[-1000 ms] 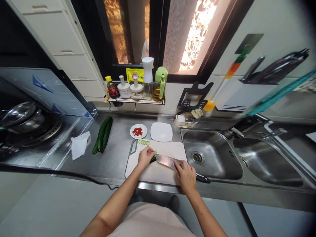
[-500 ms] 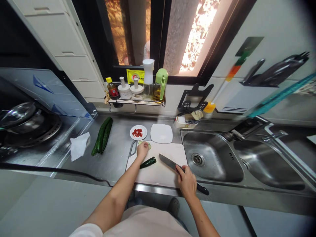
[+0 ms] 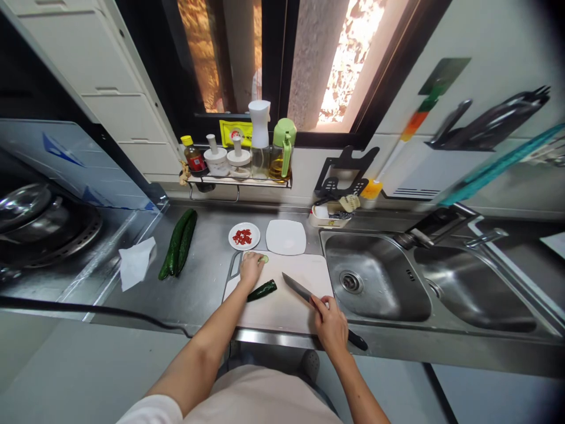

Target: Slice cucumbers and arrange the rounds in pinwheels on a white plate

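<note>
My left hand (image 3: pixel 251 268) is at the far left of the white cutting board (image 3: pixel 291 318), its fingers closed at a thin pale green cucumber slice (image 3: pixel 263 259). Other slices may lie under the fingers, but the hand covers them. Below that hand, a piece of dark green cucumber (image 3: pixel 263 290) lies on the board, its near end partly behind my wrist. My right hand (image 3: pixel 332 324) is wrapped around a kitchen knife (image 3: pixel 296 287). Its blade points up and left over the board, apart from the cucumber piece.
Behind the board are a small plate of chopped red pieces (image 3: pixel 242 237) and a white square plate (image 3: pixel 286 237). Whole cucumbers (image 3: pixel 178 244) and a white paper (image 3: pixel 136 263) lie left. A double sink (image 3: pixel 375 282) is right. A condiment shelf (image 3: pixel 241 181) hangs behind.
My left hand has shifted slightly over the slices, and its fingers now reach right toward one slice. The knife stays in my right hand, nearly still. The whole view has shifted a little.
</note>
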Action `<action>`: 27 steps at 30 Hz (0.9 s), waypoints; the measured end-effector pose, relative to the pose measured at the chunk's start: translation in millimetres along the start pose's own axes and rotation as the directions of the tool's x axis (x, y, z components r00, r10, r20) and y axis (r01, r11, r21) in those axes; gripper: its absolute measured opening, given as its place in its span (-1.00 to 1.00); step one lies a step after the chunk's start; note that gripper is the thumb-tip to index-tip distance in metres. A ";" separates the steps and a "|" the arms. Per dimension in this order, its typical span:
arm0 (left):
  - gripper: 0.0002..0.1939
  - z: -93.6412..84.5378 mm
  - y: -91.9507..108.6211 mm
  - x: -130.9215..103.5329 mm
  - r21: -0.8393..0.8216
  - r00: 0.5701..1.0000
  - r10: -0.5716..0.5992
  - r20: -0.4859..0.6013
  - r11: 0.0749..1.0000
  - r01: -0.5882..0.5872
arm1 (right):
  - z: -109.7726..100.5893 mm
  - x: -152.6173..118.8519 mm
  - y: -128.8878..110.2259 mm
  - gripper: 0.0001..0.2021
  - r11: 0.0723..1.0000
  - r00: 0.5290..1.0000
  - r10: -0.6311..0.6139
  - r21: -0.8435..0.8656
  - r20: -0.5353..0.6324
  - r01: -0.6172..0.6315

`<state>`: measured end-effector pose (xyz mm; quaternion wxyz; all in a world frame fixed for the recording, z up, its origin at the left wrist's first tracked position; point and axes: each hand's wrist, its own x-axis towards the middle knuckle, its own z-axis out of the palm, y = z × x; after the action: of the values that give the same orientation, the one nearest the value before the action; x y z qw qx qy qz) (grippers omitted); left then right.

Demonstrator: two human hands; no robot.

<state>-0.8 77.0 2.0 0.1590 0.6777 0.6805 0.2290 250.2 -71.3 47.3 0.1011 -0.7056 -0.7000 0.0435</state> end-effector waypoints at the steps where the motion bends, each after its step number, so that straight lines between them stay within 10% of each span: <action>1: -0.80 0.5 -1.6 -2.3 0.011 1.000 0.024 0.007 1.000 -0.024 | -0.5 0.8 -0.8 -0.63 1.000 1.000 0.003 0.004 0.008 -0.003; 27: -0.79 -7.6 6.8 -11.3 -0.033 0.998 0.050 -0.023 0.998 -0.051 | 5.4 15.8 -6.3 -0.63 0.930 0.970 0.228 0.278 0.080 -0.241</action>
<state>1.3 64.9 11.0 0.1568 0.6894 0.6608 0.2518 243.2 -55.1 44.6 0.1796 -0.7610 -0.5992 0.1720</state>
